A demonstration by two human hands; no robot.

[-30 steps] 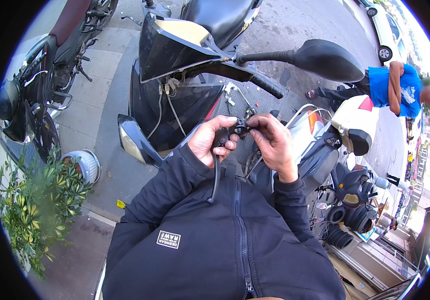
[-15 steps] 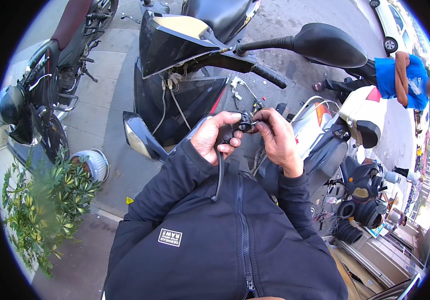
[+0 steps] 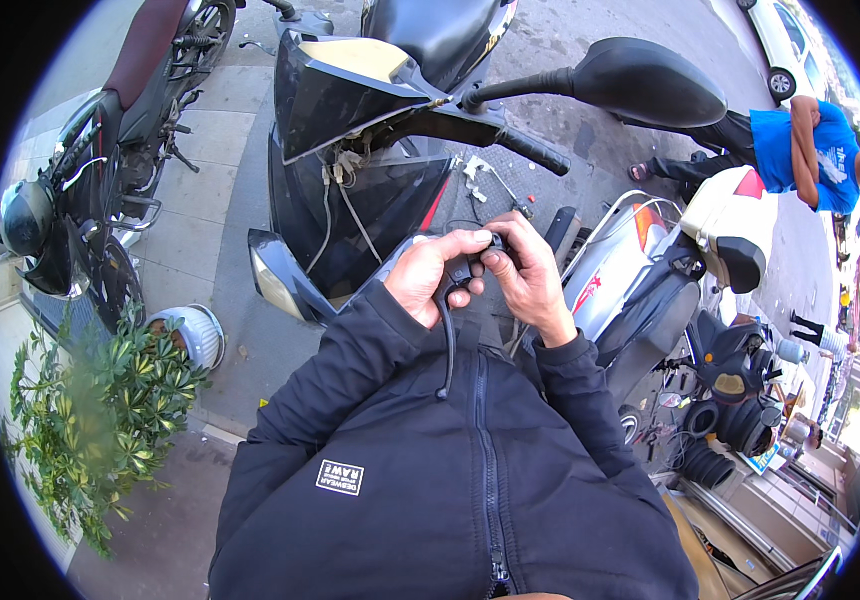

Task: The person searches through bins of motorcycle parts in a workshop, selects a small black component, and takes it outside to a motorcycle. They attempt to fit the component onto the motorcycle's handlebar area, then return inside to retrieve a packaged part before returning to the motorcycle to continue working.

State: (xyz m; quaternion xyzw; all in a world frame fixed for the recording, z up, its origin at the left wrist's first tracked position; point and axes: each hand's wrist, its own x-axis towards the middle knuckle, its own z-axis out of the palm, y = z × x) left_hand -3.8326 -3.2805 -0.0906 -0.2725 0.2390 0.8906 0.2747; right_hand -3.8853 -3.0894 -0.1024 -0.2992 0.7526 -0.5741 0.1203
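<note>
Grip of the left hand (image 3: 424,276) is closed round a black handlebar lever (image 3: 449,345), beyond the jacket zip (image 3: 488,440); the right hand (image 3: 530,285) pinches its mount end, hiding the ring visible half a second ago. Long axis nearly along the zip, its tip points wearerward, now nearer the zip.

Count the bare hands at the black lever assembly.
2: the bare, dark-sleeved left hand grips the black, long-levered assembly; the bare, dark-sleeved right hand pinches its upper end.
</note>
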